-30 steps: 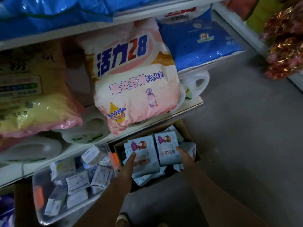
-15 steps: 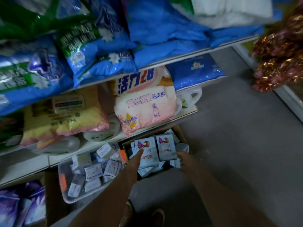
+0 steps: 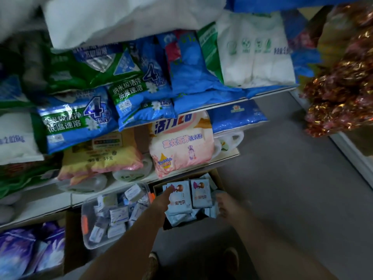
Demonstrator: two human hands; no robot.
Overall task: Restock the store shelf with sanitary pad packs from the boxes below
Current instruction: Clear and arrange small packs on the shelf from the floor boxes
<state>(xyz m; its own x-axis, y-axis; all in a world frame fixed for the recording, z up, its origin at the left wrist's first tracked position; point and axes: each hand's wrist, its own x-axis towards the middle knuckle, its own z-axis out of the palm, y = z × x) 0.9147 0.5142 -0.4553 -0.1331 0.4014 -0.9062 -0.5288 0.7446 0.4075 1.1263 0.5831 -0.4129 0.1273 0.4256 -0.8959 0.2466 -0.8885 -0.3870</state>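
**Both hands down in the box of pad packs**

We reached both arms down to the cardboard box (image 3: 219,179) that sat on the floor at about 6 o'clock in our view, tucked under the lowest shelf (image 3: 129,183). Our left hand (image 3: 162,200) lay against the left edge of the pale blue pad packs (image 3: 180,199), its fingers stretched forward toward 12 o'clock and touching the nearest pack; we could not make out a thumb curled round anything. Our right hand (image 3: 225,204) was at the right edge of the same bundle, at roughly 3 o'clock from it, fingers turned down into the box; whether they gripped a pack or only pressed its side we could not tell. Two packs with a cartoon girl printed on them stood side by side on top, between the hands, with more packs lying loose beneath.

Just beside the box, at 9 o'clock, was a clear plastic bin (image 3: 86,235) of small white and blue packets. Farther toward 8 o'clock lay purple packs (image 3: 22,251). On the shelf above the box leaned a pink detergent bag (image 3: 181,146), with a yellow bag (image 3: 105,156) at its 9 o'clock. Blue and green bags (image 3: 80,120) were stacked on the shelf above. Shiny red-gold wrapped goods (image 3: 343,93) hung at 2 o'clock.
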